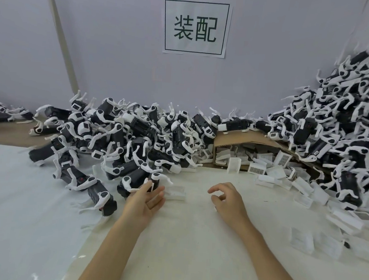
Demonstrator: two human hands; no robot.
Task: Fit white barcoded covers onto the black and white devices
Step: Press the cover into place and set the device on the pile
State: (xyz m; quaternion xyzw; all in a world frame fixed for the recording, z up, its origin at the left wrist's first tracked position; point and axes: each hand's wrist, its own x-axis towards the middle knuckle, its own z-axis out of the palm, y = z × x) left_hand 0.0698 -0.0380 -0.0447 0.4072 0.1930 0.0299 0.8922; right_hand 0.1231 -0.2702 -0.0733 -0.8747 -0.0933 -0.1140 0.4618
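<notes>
On the desk (183,228) both hands are holding nothing: the left hand (146,200) is stretching relaxed fingers toward a black-white device (123,190) at 11 o'clock, and the right hand (227,200) is hanging loosely curled. A white cover (176,192) is lying just beside the left fingertips, at 3 o'clock. Pickup seems to be starting; the next move needs gripping both, then aligning.

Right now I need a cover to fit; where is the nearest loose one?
Head view, centre: the white cover lies on the table just right of the left hand, beside the nearest black and white device.
</notes>
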